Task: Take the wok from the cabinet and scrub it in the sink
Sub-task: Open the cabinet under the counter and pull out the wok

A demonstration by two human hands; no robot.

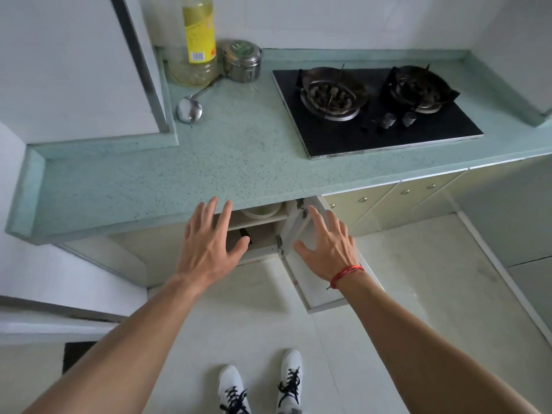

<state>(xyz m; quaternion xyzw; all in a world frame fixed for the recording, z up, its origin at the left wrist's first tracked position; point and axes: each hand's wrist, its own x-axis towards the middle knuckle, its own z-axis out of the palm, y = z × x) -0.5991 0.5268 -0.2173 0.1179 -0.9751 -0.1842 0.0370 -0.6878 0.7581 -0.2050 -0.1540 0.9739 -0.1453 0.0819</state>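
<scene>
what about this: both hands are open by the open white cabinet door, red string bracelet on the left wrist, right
No: the head view shows the red string bracelet on the right wrist. The left hand and right hand are open by the open white cabinet door.

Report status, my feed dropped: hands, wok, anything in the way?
Left hand and right hand open, empty, before the open cabinet. Wok not visible. Door open beside right hand; white round thing on upper shelf.
</scene>
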